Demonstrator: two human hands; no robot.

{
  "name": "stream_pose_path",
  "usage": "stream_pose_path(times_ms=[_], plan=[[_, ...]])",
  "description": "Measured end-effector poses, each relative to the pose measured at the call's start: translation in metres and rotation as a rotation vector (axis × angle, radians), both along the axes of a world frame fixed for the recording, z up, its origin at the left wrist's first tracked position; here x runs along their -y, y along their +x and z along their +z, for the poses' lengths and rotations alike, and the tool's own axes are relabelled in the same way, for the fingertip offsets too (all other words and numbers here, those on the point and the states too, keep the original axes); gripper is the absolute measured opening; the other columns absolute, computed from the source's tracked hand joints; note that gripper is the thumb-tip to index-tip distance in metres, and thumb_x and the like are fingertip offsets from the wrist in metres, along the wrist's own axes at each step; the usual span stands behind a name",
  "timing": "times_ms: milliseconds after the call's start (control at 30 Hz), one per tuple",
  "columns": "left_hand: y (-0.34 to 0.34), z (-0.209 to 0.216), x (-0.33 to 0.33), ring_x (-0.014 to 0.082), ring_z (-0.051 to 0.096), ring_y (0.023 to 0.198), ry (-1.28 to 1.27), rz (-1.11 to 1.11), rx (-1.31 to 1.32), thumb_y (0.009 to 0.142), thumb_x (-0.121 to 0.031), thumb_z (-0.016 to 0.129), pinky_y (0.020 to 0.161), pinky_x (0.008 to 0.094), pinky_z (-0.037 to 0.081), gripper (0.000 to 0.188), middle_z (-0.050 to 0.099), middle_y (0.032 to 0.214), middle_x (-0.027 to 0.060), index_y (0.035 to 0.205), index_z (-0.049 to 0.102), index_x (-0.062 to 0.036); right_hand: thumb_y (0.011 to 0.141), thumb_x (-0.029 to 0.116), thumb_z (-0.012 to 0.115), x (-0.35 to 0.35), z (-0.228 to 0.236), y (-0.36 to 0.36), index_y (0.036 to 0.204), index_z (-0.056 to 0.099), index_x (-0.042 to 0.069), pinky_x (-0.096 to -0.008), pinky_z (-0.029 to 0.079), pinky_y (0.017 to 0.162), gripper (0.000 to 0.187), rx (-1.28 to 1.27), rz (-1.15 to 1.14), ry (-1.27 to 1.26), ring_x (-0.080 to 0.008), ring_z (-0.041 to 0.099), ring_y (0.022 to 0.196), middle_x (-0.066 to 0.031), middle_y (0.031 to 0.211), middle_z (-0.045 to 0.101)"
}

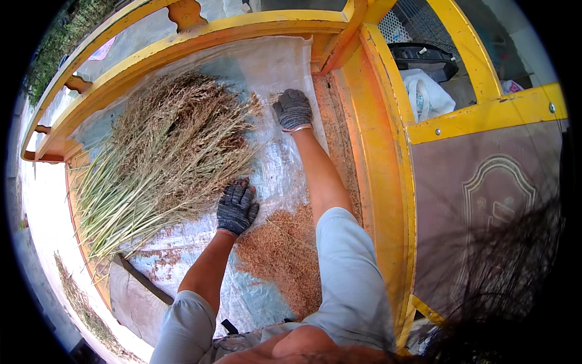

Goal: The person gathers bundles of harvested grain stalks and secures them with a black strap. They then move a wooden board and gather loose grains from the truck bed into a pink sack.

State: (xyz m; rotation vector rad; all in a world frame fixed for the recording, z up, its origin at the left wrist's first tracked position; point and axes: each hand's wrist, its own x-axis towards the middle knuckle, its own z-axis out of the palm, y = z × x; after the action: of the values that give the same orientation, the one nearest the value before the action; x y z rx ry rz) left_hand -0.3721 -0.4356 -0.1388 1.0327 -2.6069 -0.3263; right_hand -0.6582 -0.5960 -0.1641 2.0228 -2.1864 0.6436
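My left hand [236, 208], in a dark grey knit glove, lies on a pale plastic sheet [267, 182] with its fingers spread. Its fingertips are at the edge of a big heap of cut grain stalks [176, 145]. The stalks have brown seed heads toward the far side and green-yellow stems toward the near left. Farther off, my right hand [293, 110], in a matching glove, rests palm down on the sheet, thumb apart from the fingers. Small bits of chaff lie by its fingers. Between my forearms spreads a layer of loose reddish-brown grain [282, 258].
A yellow-orange metal rail [242, 27] borders the sheet at the back. On the right stand a yellow frame [388, 151] and a brown panel [485, 206]. Behind the frame are a white bag [427, 94] and a black object [424, 57]. A grey board [136, 300] lies near left.
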Motion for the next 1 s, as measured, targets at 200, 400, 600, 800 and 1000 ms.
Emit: stream_pose_path(times_ms=[200,400,600,800,1000], plan=[[-0.001,0.004,0.001,0.0349,0.042,0.119,0.05,0.032,-0.017,0.077,-0.027,0.06,0.1,0.0466,0.031,0.046,0.045,0.129,0.0163,0.117,0.051,-0.0078,0.08,0.034,0.055,-0.083,0.013,-0.011,0.098,0.063,0.007,-0.0414,0.04,0.09,0.034,0.038,0.222,0.401,-0.0308,0.053,0.102,-0.0136,0.106,0.059],[0.003,0.002,0.0,0.0345,0.043,0.118,0.057,0.065,-0.021,0.077,-0.027,0.06,0.1,0.0463,0.032,0.047,0.046,0.129,0.0162,0.119,0.05,-0.0088,0.08,0.036,0.054,-0.066,0.104,0.008,0.099,0.062,0.005,-0.0417,0.044,0.086,0.037,0.246,0.363,0.619,-0.0355,0.056,0.095,-0.0187,0.101,0.06],[-0.001,0.001,0.003,0.0335,0.045,0.116,0.033,0.027,-0.017,0.077,-0.027,0.059,0.098,0.0451,0.035,0.048,0.046,0.128,0.0165,0.12,0.049,-0.0092,0.079,0.025,0.054,0.063,0.027,0.051,0.095,0.063,0.004,-0.0403,0.039,0.093,0.028,0.115,0.332,0.334,-0.03,0.052,0.105,-0.0156,0.108,0.059],[0.001,-0.005,0.002,0.0322,0.045,0.116,0.039,0.028,-0.026,0.077,-0.027,0.059,0.098,0.0449,0.034,0.049,0.047,0.127,0.0169,0.12,0.049,-0.007,0.076,0.025,0.058,-0.033,-0.014,0.04,0.093,0.065,0.005,-0.0398,0.037,0.095,0.027,0.009,0.424,-0.017,-0.0279,0.054,0.101,-0.0132,0.103,0.061],[0.001,-0.006,-0.004,0.0323,0.045,0.116,0.014,0.102,0.015,0.077,-0.029,0.059,0.099,0.044,0.034,0.046,0.048,0.126,0.017,0.118,0.052,-0.0083,0.072,0.015,0.068,-0.236,0.025,0.032,0.087,0.064,0.003,-0.041,0.045,0.087,0.02,0.446,0.501,0.194,-0.0298,0.057,0.096,-0.014,0.094,0.062]])
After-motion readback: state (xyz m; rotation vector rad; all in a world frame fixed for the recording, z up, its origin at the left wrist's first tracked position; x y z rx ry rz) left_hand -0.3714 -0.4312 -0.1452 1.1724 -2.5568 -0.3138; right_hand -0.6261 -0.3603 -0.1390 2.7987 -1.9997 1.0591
